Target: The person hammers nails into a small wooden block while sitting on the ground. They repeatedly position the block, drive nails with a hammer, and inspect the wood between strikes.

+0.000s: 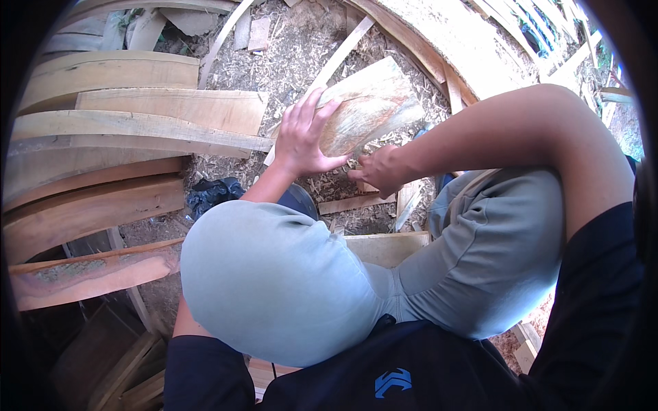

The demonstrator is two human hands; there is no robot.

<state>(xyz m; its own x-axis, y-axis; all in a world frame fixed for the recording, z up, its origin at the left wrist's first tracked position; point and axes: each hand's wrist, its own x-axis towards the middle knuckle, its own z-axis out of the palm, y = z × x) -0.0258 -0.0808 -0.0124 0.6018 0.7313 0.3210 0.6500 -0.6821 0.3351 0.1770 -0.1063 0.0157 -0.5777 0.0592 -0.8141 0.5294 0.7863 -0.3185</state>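
A short, broad wooden board (373,103) with rough, streaked grain stands tilted in front of my knees. My left hand (307,137) grips its left side, fingers spread over the edge and thumb stretched along the lower corner. Close to that lower corner is my right hand (382,170), its fingers curled closed. What it holds, if anything, is hidden beneath the fingers. A small pale wood block (367,185) shows just under it. Below lies a narrow wood strip (356,203) on the chip-covered ground.
Long curved planks (171,109) are stacked along my left. A black plastic bag (214,195) lies beside my left knee. A large pale curved timber (459,48) arcs across the far right. Wood shavings (274,72) cover the ground, and another plank (391,248) lies between my legs.
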